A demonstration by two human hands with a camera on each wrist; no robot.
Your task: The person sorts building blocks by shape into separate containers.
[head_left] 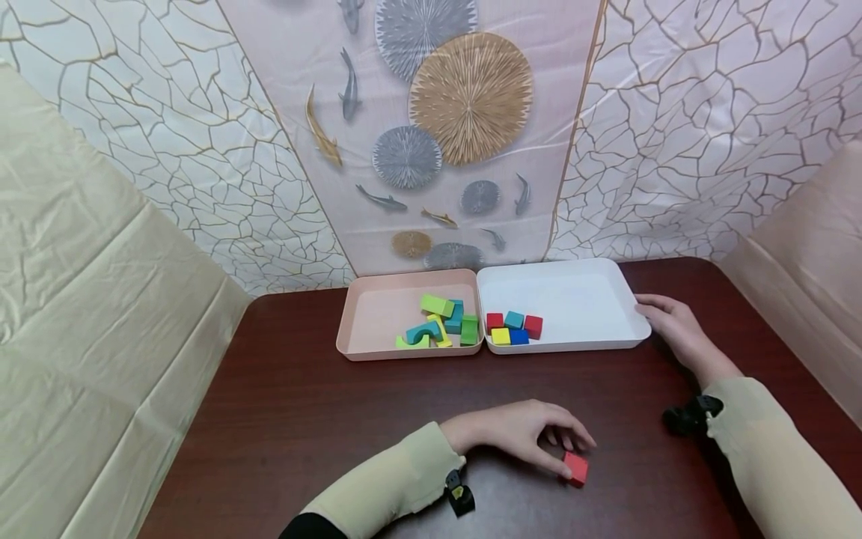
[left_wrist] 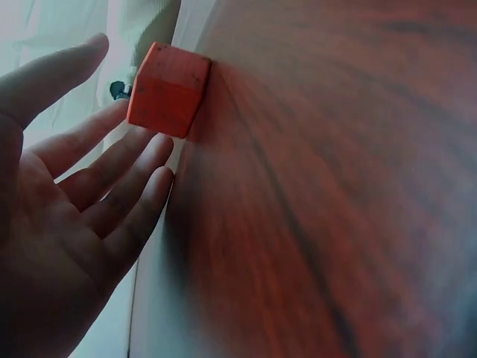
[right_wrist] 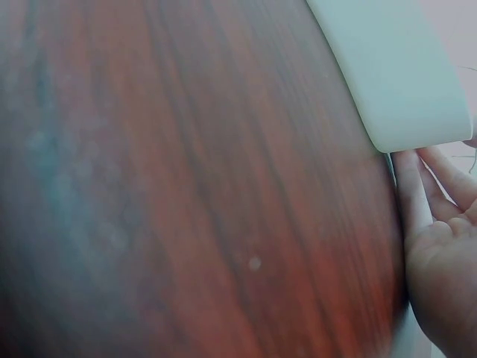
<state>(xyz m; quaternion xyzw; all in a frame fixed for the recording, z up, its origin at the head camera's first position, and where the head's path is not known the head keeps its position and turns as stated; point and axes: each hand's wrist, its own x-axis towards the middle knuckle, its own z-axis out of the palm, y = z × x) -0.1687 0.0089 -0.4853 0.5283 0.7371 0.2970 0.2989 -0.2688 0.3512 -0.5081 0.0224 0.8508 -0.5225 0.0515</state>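
A red cube (head_left: pixel 575 469) stands on the dark wooden table, apart from the other blocks. Around it my left hand (head_left: pixel 532 434) is spread, thumb on the near side and fingers on the far side. The left wrist view shows the same cube (left_wrist: pixel 168 89) between the thumb and the fingers, with a gap on the thumb's side. My right hand (head_left: pixel 676 329) is at the right end of the white tray (head_left: pixel 579 299), its fingers touching the wall. From the right wrist, these fingers (right_wrist: pixel 411 190) look fairly straight beside the tray's corner (right_wrist: pixel 402 97).
In the white tray's left end lie red cubes (head_left: pixel 533 326), a yellow cube (head_left: pixel 500 336) and blue ones (head_left: pixel 518 336). A pink tray (head_left: pixel 377 299) adjoins it on the left, holding several green, blue and yellow blocks. Behind both trays hangs a patterned cloth (head_left: pixel 451 224).
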